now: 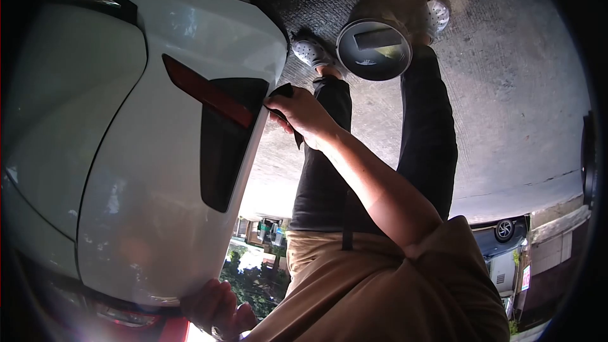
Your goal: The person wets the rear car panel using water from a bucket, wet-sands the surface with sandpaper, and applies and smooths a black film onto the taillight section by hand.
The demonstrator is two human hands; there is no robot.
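My right hand (303,113) is closed on a thin black sheet (295,128) that looks like sandpaper. Its fingertips are at the edge of a white car bumper (145,171), right beside the black insert (223,164) with its long red reflector (206,92). My left hand (218,309) is low in the view, against the car body near a red tail light (126,315). Its fingers are dim and slightly bent, with nothing visible held in them.
Between my feet, in pale perforated clogs (310,52), stands a round bucket (342,57) with liquid and a dark rectangular piece (378,38) in it. Around it is rough concrete floor (500,133). Behind me, upside down in view, are a parked car (500,239) and trees (250,282).
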